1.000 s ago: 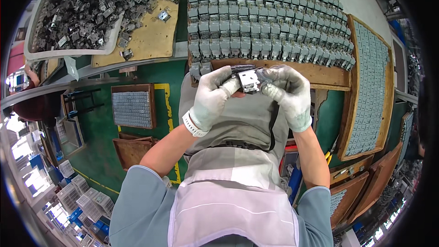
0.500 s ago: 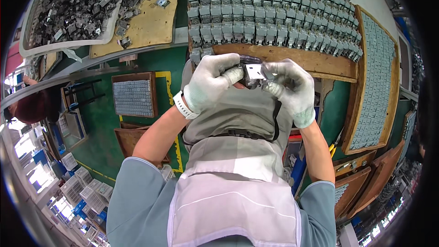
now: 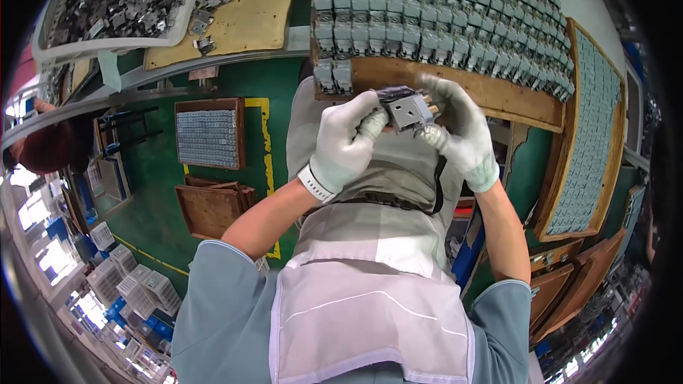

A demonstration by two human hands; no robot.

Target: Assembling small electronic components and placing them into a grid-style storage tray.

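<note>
In front of my lap, a small boxy metal-and-grey part [image 3: 411, 112] with brass-coloured pins on its right side is tilted in my gloved left hand [image 3: 346, 135]. The thumb and fingers of that hand pinch its left end, where a dark section shows. My right hand [image 3: 466, 135], also in a white knitted glove, curves around the right side of the part. Its fingers are raised and apart from the thumb, whose tip is close to the part's lower right corner; whether it touches cannot be made out.
Ahead stands a wooden tray [image 3: 455, 92] holding rows of similar grey parts. A second framed tray [image 3: 585, 135] is at the right. A white bin [image 3: 114, 51] of loose metal pieces and a yellowish board [image 3: 242, 28] lie at the far left. Wooden boxes [image 3: 210, 210] rest on the green floor.
The part has turned and tilted, moving slightly right, and its pins now show. My right hand's fingers have lifted off it and spread. The whole view has shifted a little.
</note>
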